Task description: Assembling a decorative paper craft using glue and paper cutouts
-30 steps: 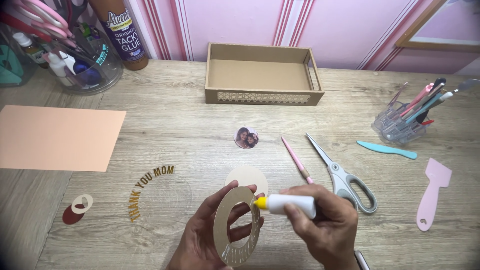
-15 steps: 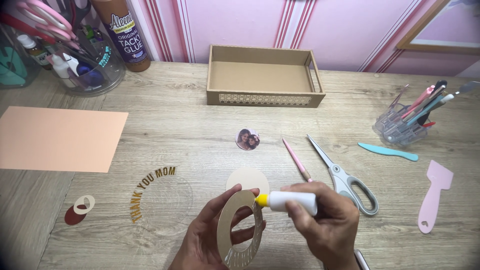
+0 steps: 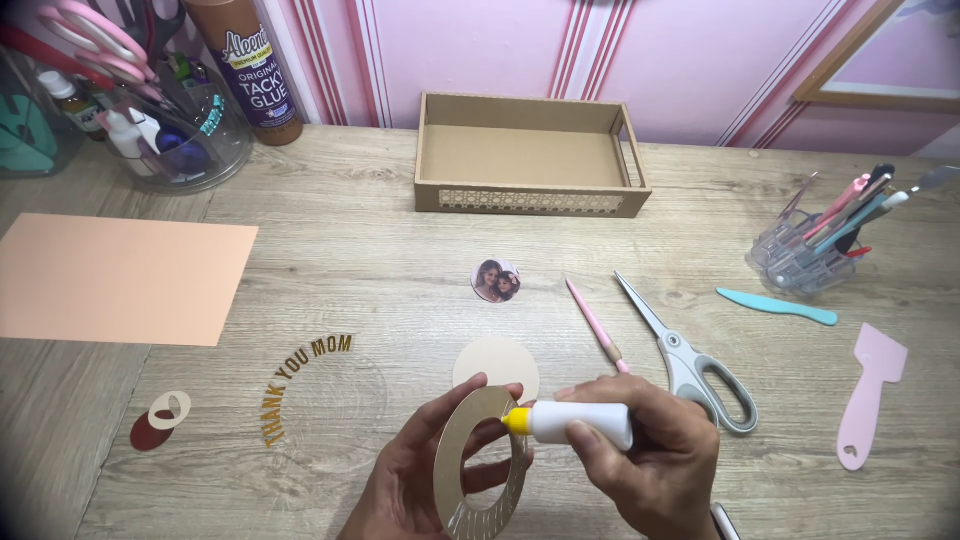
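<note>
1. Bright, even light over the wooden table (image 3: 400, 260), coming from above.
2. Shadows are soft and short; faint ones sit beside the scissors (image 3: 690, 355) and under the cardboard tray (image 3: 530, 200).
3. Corners darken slightly, and edges bow with wide-angle distortion.
4. Mild glare on the clear plastic jar (image 3: 185, 150).
5. Centre sharp, no motion blur.

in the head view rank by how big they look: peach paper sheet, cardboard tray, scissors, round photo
1. peach paper sheet
2. cardboard tray, close to the sheet, and farther from the camera, so unsure
3. scissors
4. round photo
</note>
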